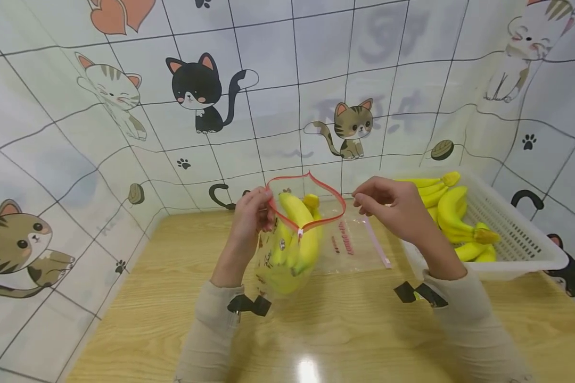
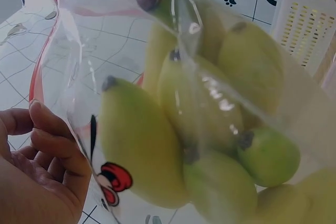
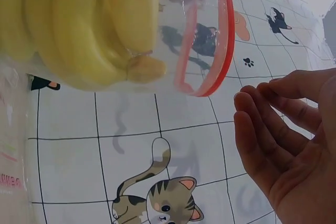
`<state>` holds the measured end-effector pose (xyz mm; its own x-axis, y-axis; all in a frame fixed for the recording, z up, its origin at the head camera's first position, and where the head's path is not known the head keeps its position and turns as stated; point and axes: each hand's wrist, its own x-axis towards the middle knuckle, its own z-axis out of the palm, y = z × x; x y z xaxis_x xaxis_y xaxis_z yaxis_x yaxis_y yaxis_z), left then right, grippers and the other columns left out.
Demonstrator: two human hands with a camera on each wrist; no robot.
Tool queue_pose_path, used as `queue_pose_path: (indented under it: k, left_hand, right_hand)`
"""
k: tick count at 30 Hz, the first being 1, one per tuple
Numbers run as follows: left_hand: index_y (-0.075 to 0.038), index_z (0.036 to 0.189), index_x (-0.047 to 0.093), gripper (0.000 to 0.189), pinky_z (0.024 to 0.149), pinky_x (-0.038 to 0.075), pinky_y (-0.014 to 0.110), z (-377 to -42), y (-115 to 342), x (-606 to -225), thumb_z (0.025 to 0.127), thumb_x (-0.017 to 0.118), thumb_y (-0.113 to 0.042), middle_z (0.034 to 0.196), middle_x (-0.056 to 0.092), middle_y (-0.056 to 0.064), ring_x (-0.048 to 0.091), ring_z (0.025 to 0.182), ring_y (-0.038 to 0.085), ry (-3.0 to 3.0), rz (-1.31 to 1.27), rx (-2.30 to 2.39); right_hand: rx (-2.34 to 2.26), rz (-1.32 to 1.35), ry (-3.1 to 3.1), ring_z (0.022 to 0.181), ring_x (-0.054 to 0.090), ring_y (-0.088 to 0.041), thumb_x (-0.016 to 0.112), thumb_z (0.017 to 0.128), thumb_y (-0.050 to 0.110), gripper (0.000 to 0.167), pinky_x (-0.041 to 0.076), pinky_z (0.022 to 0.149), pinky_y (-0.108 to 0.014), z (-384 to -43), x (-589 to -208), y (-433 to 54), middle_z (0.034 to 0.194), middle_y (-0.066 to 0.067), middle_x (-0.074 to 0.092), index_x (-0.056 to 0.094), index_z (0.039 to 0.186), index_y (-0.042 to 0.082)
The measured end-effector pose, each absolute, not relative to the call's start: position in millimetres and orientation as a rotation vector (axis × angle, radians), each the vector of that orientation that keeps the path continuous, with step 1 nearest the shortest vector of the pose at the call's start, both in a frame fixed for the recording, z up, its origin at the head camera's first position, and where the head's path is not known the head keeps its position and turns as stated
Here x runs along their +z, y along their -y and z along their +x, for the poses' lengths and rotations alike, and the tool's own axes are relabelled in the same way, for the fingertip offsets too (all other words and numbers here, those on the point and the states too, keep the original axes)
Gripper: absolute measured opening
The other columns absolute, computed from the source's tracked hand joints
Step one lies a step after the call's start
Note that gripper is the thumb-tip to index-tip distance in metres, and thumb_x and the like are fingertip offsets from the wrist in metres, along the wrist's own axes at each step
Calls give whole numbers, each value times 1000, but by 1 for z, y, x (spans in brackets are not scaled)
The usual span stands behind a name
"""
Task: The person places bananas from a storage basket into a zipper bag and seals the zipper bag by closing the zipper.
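Right grip (image 1: 394, 206) between banana bag (image 1: 265, 266) and basket (image 1: 519, 267)

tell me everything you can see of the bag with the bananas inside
The bag looks like clear plastic, with a red strip round its open mouth, a pale slider and cartoon printing. Bananas sit inside. It is mouth-up over the table, its rim pinched by the left hand. Whether its base touches the table is unclear.

This is perhaps a table corner in a home; the wood-grain table (image 1: 364, 330) and the wall covering (image 1: 268, 50), with cartoon cats (image 1: 196, 85) on three sides, speak for this.
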<state>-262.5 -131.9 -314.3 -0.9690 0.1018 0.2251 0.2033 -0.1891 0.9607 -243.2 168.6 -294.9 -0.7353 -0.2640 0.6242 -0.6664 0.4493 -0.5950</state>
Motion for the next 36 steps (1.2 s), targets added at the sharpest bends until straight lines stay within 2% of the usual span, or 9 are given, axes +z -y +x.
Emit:
queue_pose_path:
  k: [8,14,19,24,27,31,36]
  left_hand:
    - [-11,74,54,31,49,35,24,-262,130,-313,102,53,-23,57,49,-2,43,49,13,1969,-390,-2330]
    - [-11,74,56,31,48,35,24,-261,130,-312,102,55,-23,57,51,-2,43,48,13,1983,-381,-2312]
    - [-11,77,60,29,49,34,24,-259,130,-311,104,55,-22,61,58,-2,48,47,13,1955,-417,-2301]
    - [-14,87,65,22,53,42,23,-255,128,-309,105,56,-23,74,70,-5,62,55,11,1931,-498,-2279]
    - [-14,89,67,21,54,45,22,-254,125,-310,106,57,-23,78,74,-5,66,58,10,1917,-527,-2268]
    - [-14,88,70,21,52,45,21,-254,124,-311,105,59,-22,80,76,-5,65,56,10,1882,-526,-2255]
    - [-12,86,73,22,50,42,21,-254,125,-310,102,63,-21,79,78,-3,62,51,11,1855,-512,-2260]
  right_hand:
    - [1128,669,2350,67,68,-11,70,97,9,5,54,64,-15,-242,-297,-209,81,-3,74,75,97,12]
    - [1180,614,2429,69,68,-13,70,97,10,5,56,64,-19,-242,-301,-228,80,0,73,75,99,11]
    - [1289,701,2457,70,68,-13,67,99,8,7,59,65,-25,-247,-301,-227,83,-2,72,73,101,6]
    - [1278,718,2510,68,68,-15,65,101,10,9,59,65,-27,-251,-303,-221,82,1,71,72,100,5]
    - [1268,725,2529,69,68,-15,64,102,11,11,60,65,-28,-251,-305,-221,83,-2,71,72,100,5]
    - [1279,751,2539,69,69,-15,64,102,12,11,61,66,-29,-252,-306,-218,85,-6,71,72,101,5]
    - [1246,789,2564,69,67,-13,65,101,11,9,60,66,-27,-255,-308,-214,87,-6,72,72,103,8]
